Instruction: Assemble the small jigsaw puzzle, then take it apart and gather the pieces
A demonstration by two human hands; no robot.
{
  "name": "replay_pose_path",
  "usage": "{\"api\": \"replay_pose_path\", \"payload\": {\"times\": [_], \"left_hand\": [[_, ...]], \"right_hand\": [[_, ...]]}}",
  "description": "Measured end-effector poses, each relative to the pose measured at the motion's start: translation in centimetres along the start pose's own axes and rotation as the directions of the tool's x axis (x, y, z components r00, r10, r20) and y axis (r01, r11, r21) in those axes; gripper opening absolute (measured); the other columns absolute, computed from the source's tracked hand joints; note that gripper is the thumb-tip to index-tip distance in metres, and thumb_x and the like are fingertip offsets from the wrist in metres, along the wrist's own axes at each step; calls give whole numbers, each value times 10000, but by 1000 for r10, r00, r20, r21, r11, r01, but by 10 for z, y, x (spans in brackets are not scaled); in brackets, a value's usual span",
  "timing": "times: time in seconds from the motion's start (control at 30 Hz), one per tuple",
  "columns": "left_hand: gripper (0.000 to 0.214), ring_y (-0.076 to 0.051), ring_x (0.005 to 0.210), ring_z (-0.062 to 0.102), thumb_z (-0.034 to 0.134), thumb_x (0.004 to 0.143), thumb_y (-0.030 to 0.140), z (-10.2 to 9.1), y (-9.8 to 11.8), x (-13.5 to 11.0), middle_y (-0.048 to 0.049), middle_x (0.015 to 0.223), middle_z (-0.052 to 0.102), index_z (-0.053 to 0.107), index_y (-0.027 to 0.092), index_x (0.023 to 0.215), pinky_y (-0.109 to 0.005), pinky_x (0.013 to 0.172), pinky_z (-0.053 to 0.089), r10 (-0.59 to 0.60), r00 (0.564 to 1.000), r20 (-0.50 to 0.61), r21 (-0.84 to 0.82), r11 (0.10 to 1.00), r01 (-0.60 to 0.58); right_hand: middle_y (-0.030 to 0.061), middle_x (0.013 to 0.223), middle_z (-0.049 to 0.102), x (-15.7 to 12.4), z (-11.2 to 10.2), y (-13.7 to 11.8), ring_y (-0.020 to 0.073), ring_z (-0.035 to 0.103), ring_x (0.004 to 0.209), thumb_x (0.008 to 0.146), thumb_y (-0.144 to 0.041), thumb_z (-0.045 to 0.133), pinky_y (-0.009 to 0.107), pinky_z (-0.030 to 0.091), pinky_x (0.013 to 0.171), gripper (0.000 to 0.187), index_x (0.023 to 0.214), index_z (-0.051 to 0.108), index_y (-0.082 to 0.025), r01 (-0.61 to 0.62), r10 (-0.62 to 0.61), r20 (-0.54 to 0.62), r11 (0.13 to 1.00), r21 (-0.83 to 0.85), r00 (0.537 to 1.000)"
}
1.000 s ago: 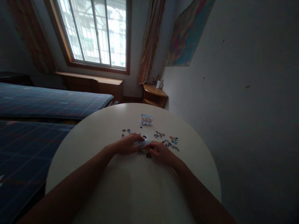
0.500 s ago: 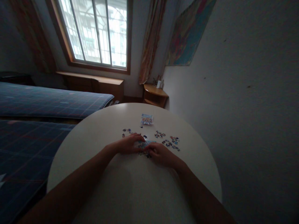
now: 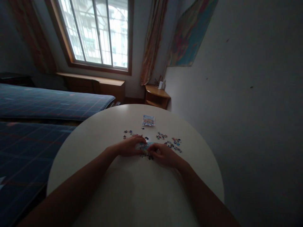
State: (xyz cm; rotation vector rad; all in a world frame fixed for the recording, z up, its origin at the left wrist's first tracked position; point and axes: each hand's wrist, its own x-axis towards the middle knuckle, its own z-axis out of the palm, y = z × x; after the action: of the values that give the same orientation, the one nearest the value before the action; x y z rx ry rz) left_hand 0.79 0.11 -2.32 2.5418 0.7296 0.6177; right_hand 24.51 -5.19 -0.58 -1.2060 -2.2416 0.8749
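Between my hands on the table lies a partly joined jigsaw puzzle, bluish at its far edge and darker toward me. My left hand rests along its left side, thumb and fingers apart around the edge. My right hand is at its right side with the fingers curled in and the tips on or just over the puzzle. Whether a piece is pinched there is too small to see. Loose puzzle pieces lie in groups to the right, and several more lie beyond my left hand.
A small picture card lies farther back on the round white table. Beds with plaid mattresses stand to the left, and a wall runs along the right. A wooden corner shelf is behind the table.
My right hand has shifted slightly up, and its fingers have lifted or bent a little over the puzzle. My left hand stays in place. The view has moved very slightly.
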Motion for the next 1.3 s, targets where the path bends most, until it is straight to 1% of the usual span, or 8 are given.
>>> {"api": "replay_pose_path", "payload": {"times": [0.17,0.33,0.43,0.53,0.7,0.8,1.07,1.3], "left_hand": [[400,-261,1191,516,631,875,449,-1,6,0,-98,1206,597,594,213,1197,-418,1046,385,-30,1000,9,24,999,30],[401,-279,1185,508,602,885,466,-2,17,1,-93,1207,585,590,239,1215,-427,1012,407,-59,998,8,113,992,58],[433,-276,1171,511,617,867,477,-1,21,1,-94,1215,575,585,242,1229,-414,1002,417,-48,999,17,161,986,44],[425,-270,1161,509,615,867,481,-1,23,1,-94,1209,569,596,241,1218,-410,1009,417,-36,999,25,178,984,31],[402,-265,1145,514,622,862,463,-1,24,1,-94,1191,567,607,237,1194,-409,1007,421,-21,1000,23,189,982,17],[400,-267,1141,518,629,855,461,-1,24,1,-93,1189,569,608,241,1188,-409,1002,423,-19,1000,21,189,982,15],[404,-270,1137,520,642,843,463,-1,25,1,-87,1185,572,612,253,1186,-408,989,430,-28,999,17,183,983,24],[402,-274,1142,518,637,844,464,1,23,1,-90,1194,566,612,254,1185,-410,1001,423,-33,999,10,185,982,31]], "right_hand": [[40,885,738,-3,-8,1,143,641,772,868,-236,566,245,461,719,216,1003,727,-186,15,-15,-1,1000,-25,1000],[36,870,741,-8,-21,8,144,634,758,855,-175,541,253,445,713,250,991,749,-207,-25,22,-21,991,-132,1000],[39,815,726,-11,-27,16,139,615,698,851,-198,555,248,430,662,239,1001,740,-189,-70,65,-33,983,-169,997],[49,814,720,-13,-30,20,141,618,702,834,-216,580,244,428,652,198,954,727,-162,-93,86,-51,982,-167,995],[41,801,715,-12,-29,21,133,617,695,829,-232,580,235,426,646,181,915,725,-165,-97,89,-59,981,-165,994],[38,783,714,-11,-27,20,128,609,677,816,-206,580,233,419,637,180,907,728,-163,-102,89,-75,976,-191,993],[34,776,718,-8,-23,12,126,609,661,808,-184,572,229,413,631,192,912,733,-172,-99,85,-73,970,-222,994],[48,812,725,-6,-20,10,134,618,686,797,-159,572,230,401,635,199,920,727,-170,-88,70,-79,963,-254,994]]}}
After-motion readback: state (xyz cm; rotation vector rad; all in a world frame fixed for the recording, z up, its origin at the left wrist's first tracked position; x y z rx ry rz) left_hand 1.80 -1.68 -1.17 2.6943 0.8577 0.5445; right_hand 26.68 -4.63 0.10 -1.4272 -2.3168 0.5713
